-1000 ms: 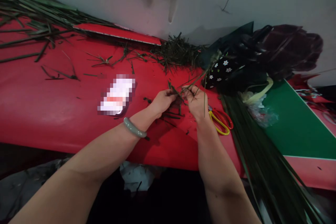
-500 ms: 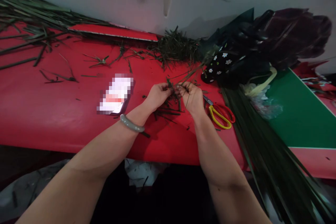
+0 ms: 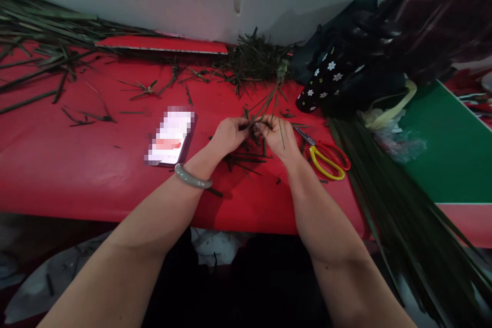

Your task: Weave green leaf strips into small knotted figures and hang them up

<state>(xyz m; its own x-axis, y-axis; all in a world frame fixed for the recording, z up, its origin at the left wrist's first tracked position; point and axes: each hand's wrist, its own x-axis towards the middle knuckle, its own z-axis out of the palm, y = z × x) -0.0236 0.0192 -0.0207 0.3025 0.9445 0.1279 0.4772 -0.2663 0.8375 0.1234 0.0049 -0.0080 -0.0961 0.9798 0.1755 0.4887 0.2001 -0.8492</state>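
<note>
Both hands meet over the red-covered table, fingertips pinched around thin green leaf strips (image 3: 272, 101). My left hand (image 3: 231, 135) is closed on the near end of the strips, a grey bangle (image 3: 192, 178) on its wrist. Close against it, my right hand (image 3: 277, 136) is closed on the same strips, and loose ends fan out up and over its back. How the strips cross between the fingertips is too small to make out. Short cut leaf pieces (image 3: 246, 163) lie beneath the hands. Scissors with red and yellow handles (image 3: 326, 161) rest just right of my right hand.
A phone (image 3: 171, 136) with a blurred screen lies left. Leaf scraps are heaped (image 3: 259, 59) by the wall; long leaves (image 3: 46, 18) lie far left. More long leaves (image 3: 388, 205) hang over the right edge. A flowered black item (image 3: 321, 82) and dark bags (image 3: 423, 25) stand back right.
The view has shifted slightly. The strips' loose ends now point more upward, with one bent down over my right hand. Both hands keep their pinch close together.
</note>
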